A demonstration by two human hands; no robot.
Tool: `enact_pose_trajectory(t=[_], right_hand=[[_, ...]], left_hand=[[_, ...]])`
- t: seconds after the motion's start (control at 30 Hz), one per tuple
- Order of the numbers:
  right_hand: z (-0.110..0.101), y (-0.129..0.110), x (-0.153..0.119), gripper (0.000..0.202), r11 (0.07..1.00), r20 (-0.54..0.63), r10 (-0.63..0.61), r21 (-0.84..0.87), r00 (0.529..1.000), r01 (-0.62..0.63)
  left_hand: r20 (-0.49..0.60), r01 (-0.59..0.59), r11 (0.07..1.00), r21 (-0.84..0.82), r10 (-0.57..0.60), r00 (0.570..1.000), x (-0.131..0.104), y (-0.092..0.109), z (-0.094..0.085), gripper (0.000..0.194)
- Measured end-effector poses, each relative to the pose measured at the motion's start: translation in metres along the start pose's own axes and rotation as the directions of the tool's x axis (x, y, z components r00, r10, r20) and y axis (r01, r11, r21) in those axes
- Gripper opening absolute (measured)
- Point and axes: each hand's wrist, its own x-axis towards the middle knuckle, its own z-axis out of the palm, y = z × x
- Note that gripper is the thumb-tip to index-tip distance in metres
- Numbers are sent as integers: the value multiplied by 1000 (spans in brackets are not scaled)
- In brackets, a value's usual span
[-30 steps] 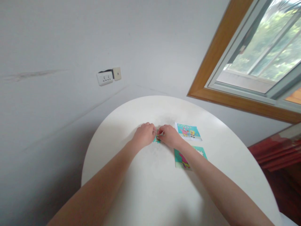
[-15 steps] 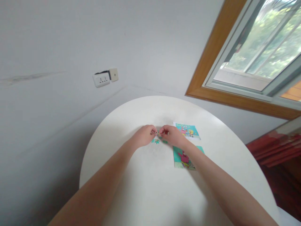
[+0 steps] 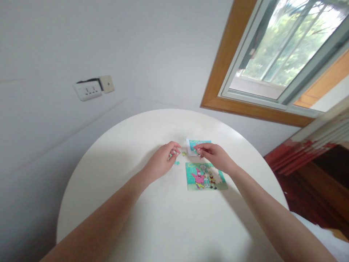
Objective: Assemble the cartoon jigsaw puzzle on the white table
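Note:
My left hand (image 3: 162, 158) hovers at the left of some loose puzzle pieces, its fingers loosely curled and the thumb apart from them. A teal puzzle piece (image 3: 177, 163) lies just below its fingertips, and a yellowish puzzle piece (image 3: 184, 154) lies to their right. My right hand (image 3: 215, 156) pinches a small puzzle piece (image 3: 199, 150), partly hidden by the fingers, over the picture card (image 3: 191, 148). In front of that hand lies a jigsaw puzzle (image 3: 200, 178) with a pink starfish and other cartoon figures, mostly assembled; a pale gap shows at its right side.
All of this lies on a round white table (image 3: 163, 218) against a white wall. A wall socket (image 3: 88, 91) is at the left. A wood-framed window (image 3: 215, 87) and a red-patterned curtain (image 3: 283, 160) are at the right.
My hands have parted; the right one moved right, over the picture card, with a puzzle piece. The jigsaw puzzle is now uncovered. The view has turned slightly right.

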Motion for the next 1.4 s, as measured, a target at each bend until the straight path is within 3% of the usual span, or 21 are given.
enact_pose_trajectory(t=[0.07, 0.17, 0.27, 0.4, 0.57, 0.73, 0.93, 1.3, 1.4], right_hand=[[-17, 9, -17, 25, 996, -33, 56, 65, 998, -54], [-32, 26, -40, 30, 974, -75, 161, 173, 984, -147], [-34, 43, -53, 31, 945, -91, 210, 275, 973, -178], [-29, 57, -58, 25, 916, -96, 274, 330, 957, -230], [-30, 62, -59, 18, 923, -98, 283, 300, 954, -243], [-35, 58, -59, 13, 966, -148, 241, 128, 959, -223], [-38, 53, -59, 13, 979, -166, 204, 37, 965, -200], [-28, 58, -60, 19, 964, -201, 245, 149, 948, -218], [-27, 59, -60, 19, 968, -216, 243, 109, 946, -224]], left_hand=[[24, -117, 986, 120, 115, 993, -4, 10, 5, 23], [149, -259, 948, 185, 234, 961, -13, 29, 17, 27], [317, -389, 896, 213, 313, 895, -23, 41, 31, 36], [465, -489, 830, 266, 334, 820, -31, 41, 44, 41], [555, -543, 788, 289, 324, 766, -32, 35, 48, 45], [566, -535, 798, 275, 315, 761, -29, 32, 51, 46], [568, -522, 819, 238, 319, 759, -28, 32, 51, 46], [574, -503, 829, 245, 294, 764, -27, 34, 49, 43], [566, -496, 835, 239, 296, 770, -28, 34, 49, 44]])
